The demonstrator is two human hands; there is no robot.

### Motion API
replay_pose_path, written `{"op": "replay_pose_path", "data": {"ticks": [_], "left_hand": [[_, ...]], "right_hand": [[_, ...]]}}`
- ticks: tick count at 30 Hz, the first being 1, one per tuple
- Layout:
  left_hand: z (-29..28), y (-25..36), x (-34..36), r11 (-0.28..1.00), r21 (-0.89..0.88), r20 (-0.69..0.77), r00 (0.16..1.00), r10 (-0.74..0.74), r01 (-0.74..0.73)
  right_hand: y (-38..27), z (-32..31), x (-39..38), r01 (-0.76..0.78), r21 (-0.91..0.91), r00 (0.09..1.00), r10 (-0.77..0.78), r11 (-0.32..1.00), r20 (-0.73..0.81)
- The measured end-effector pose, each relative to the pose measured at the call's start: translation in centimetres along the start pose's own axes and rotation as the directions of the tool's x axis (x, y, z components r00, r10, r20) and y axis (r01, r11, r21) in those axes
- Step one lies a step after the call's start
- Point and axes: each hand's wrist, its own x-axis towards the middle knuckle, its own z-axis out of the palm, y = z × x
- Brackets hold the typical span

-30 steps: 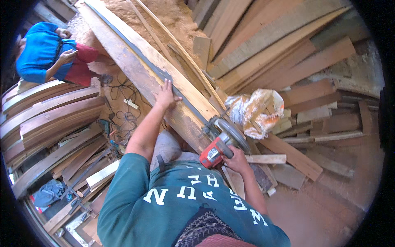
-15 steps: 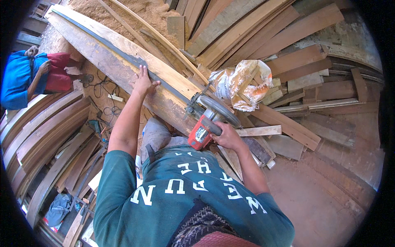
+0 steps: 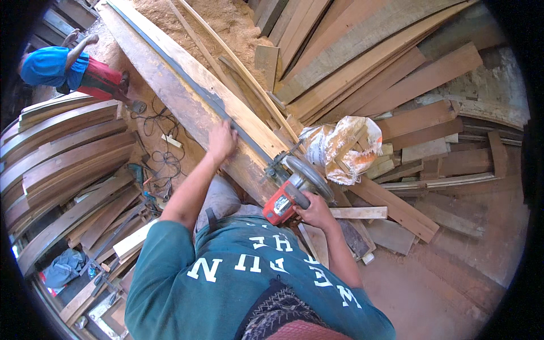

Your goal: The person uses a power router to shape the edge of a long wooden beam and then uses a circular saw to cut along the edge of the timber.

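My right hand (image 3: 315,212) grips the rear handle of a red circular saw (image 3: 280,206) with a metal guard. The saw rests at the near end of a long plank (image 3: 170,96), close to my waist. Along the plank's length runs a long dark strip (image 3: 187,73), straight-edged, with pale wood on its right side. Farther up the plank, my left hand (image 3: 222,140) has its fingers curled together at the strip's edge. Its fingertips are partly hidden. The blade's underside cannot be seen.
A torn white sack (image 3: 343,148) holding wood scraps lies right of the saw. Stacked boards (image 3: 351,85) fill the far right, and more planks (image 3: 73,153) the left. Black cords (image 3: 164,133) coil on the floor. A person in blue (image 3: 54,65) stands at far left. Sawdust (image 3: 221,20) is heaped beyond.
My left hand has gone from spread flat across the strip to curled fingers at its edge, a little nearer the saw. The right hand keeps its grip. The view has shifted slightly.
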Motion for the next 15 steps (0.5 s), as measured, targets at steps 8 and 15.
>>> {"op": "replay_pose_path", "data": {"ticks": [8, 15], "left_hand": [[6.4, 3.1, -11.7, 0.918, -0.375, 0.429, 0.902, 0.05, 0.127], [9.6, 3.5, -12.5, 0.882, -0.438, 0.504, 0.86, 0.08, 0.175]], "right_hand": [[-0.5, -0.4, 0.1, -0.018, -0.021, 1.0, 0.018, 1.0, 0.021], [-0.2, -0.1, -0.6, -0.008, 0.041, 1.0, 0.009, 0.999, -0.013]]}}
